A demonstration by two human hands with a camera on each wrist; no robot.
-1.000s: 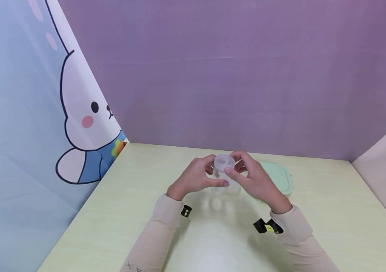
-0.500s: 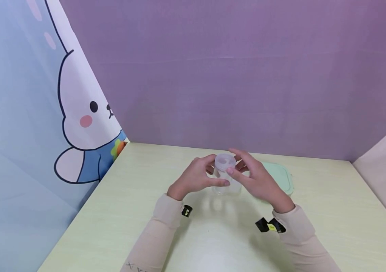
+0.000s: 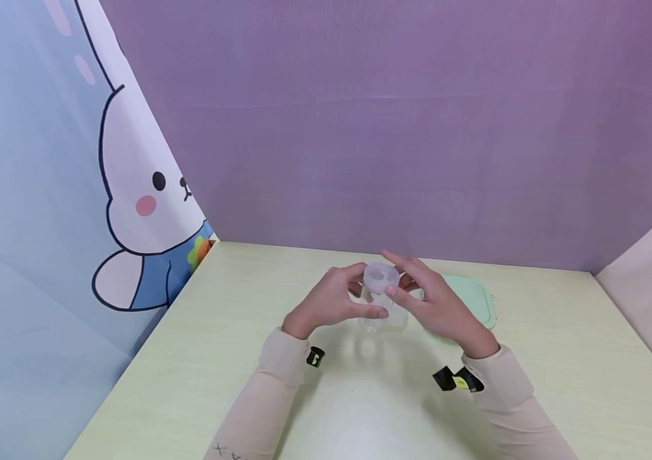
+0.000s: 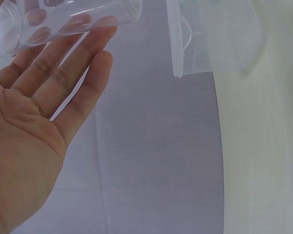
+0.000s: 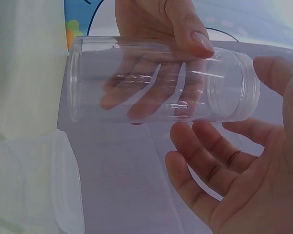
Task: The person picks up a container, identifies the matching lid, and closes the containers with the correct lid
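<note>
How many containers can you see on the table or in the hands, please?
2: a clear jar held upright in the left hand, and a pale green box lying on the table behind the right hand.

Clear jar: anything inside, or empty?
Empty. In the right wrist view the clear jar shows only the left hand fingers through its walls.

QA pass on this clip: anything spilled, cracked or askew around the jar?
Nothing stands out. The clear jar looks empty and intact, gripped by the left hand; the right hand is open beside its lid end. The green container lies flat on the table.
</note>
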